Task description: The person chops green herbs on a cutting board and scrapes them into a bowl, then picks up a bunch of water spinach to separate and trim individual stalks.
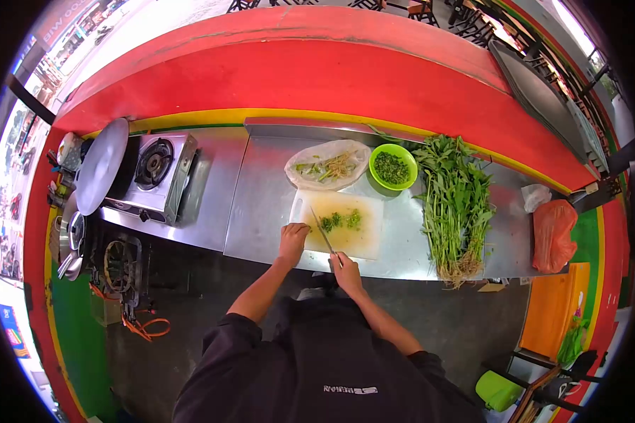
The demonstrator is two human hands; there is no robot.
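Note:
My right hand [346, 273] grips a knife [322, 230] by its handle, the blade pointing away from me over the white cutting board [365, 244]. Chopped green herbs [341, 221] lie in small piles just right of the blade. At the board's left edge, my left hand [293, 241] is closed with its fingers curled; a bit of green shows by the fingertips, but what they hold is hidden. Behind the board sit a clear plastic bag [315, 156] with stems and roots and a lime-green bowl [392, 187] of chopped greens.
A large bundle of leafy greens [450, 204] with roots lies right of the board. Farther right is a red plastic bag [554, 235]. A gas stove [153, 172] and a big metal lid [102, 167] stand left. A red wall [275, 74] runs behind the steel counter [255, 199].

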